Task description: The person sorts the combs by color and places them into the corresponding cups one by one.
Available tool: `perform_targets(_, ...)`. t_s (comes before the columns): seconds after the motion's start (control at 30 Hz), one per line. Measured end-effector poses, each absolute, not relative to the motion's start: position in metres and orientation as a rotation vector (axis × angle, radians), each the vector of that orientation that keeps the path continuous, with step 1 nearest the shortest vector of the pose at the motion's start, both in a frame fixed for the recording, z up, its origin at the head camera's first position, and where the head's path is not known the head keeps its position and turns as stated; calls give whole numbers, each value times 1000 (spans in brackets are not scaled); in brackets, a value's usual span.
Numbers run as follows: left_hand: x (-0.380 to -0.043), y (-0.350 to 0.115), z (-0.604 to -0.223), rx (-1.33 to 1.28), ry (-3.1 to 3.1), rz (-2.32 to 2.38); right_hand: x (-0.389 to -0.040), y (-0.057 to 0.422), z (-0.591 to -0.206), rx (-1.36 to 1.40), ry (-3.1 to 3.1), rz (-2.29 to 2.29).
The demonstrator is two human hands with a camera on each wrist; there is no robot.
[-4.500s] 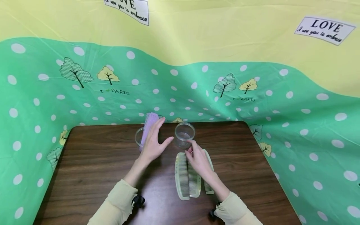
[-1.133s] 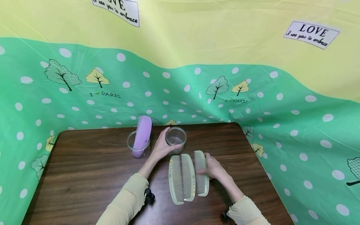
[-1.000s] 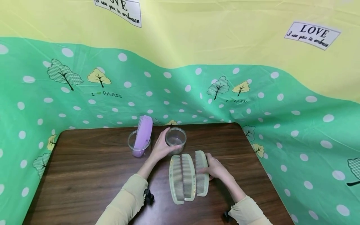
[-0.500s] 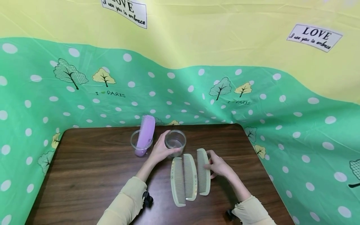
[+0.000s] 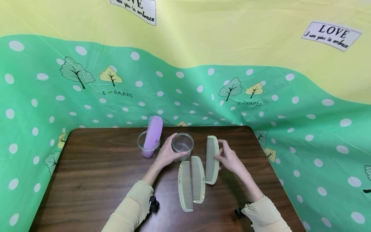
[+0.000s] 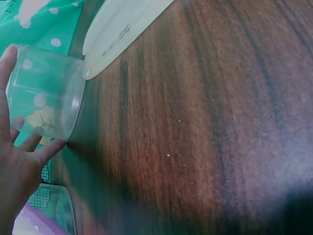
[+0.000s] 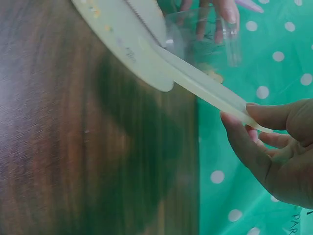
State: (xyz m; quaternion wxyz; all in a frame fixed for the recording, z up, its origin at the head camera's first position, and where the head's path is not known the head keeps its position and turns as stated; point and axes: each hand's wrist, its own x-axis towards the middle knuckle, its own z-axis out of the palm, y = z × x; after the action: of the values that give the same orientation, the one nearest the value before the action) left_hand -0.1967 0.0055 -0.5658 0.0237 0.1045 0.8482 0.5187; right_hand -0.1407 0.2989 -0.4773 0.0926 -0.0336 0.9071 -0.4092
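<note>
My left hand [image 5: 166, 155] holds a clear plastic cup [image 5: 184, 146] by its side, thumb at the front and fingers curved round the far left. In the left wrist view the cup [image 6: 44, 93] stands upright on the table. My right hand [image 5: 231, 160] pinches a pale green comb [image 5: 214, 161] at its smooth spine, between thumb and fingers. The right wrist view shows this comb [image 7: 205, 88] edge-on, raised at a slant above the table. Two more pale green combs, one on the left [image 5: 184, 188] and one on the right [image 5: 198, 180], lie side by side below the cup.
A second clear cup [image 5: 140, 141] stands left of my left hand, with a purple comb [image 5: 154, 132] leaning upright in it. The brown wooden table [image 5: 95, 174] ends at the back against a green and yellow patterned cloth [image 5: 185, 83].
My right hand has taken hold of the rightmost green comb and raised it up and away from the other two. Earlier, my left hand moved from the purple comb to the nearer clear cup.
</note>
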Motion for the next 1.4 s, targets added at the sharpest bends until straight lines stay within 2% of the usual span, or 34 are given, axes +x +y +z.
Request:
perform_targets(0.77,-201,2,-570,380,2552,1678,-172,256,-419,-285,2942,-1454)
perform_targets(1.4,-198,3,-573,318,2528,1686,-184,233,-420,-326,3005,-1605)
